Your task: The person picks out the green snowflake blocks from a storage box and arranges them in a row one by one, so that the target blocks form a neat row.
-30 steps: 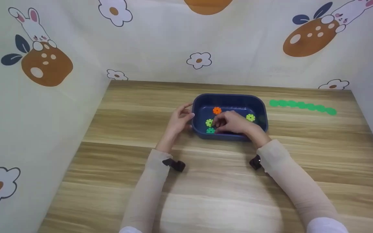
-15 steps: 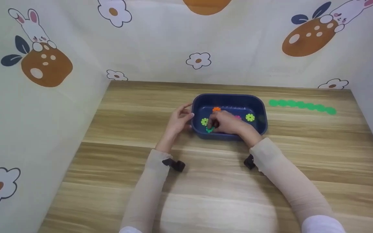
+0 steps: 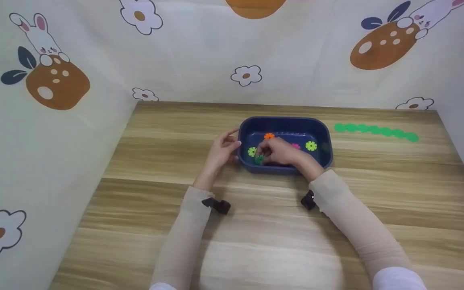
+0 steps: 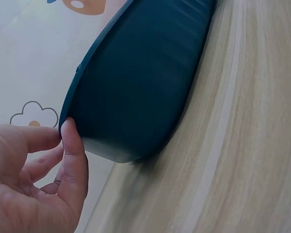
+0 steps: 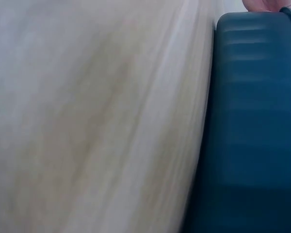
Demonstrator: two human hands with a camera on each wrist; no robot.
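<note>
A dark blue plastic bin (image 3: 288, 170) stands on the table, several small notched discs lying inside. At its left end my left hand (image 3: 222, 150) pinches the rim between thumb and fingers; the left wrist view shows the fingertips (image 4: 70, 128) on the bin's edge. My right hand (image 3: 282, 152) reaches down into the bin's left half, its thumb and fingers pinching a green notched disc (image 3: 259, 160). Beside it lies a yellow-green disc (image 3: 252, 152). The right wrist view shows only the bin's outer wall (image 5: 257, 121) and part of a hand at the top.
An orange disc (image 3: 269, 136), a pink disc (image 3: 295, 146) and another yellow-green disc (image 3: 311, 146) lie in the bin. Right of it, a chain of joined green discs (image 3: 375, 129) lies on the wooden table (image 3: 175, 153). A patterned cloth (image 3: 191, 48) hangs behind.
The right hand has moved left inside the bin and taken hold of the green disc. The yellow-green disc near it has slid left. The left hand has stayed on the rim.
</note>
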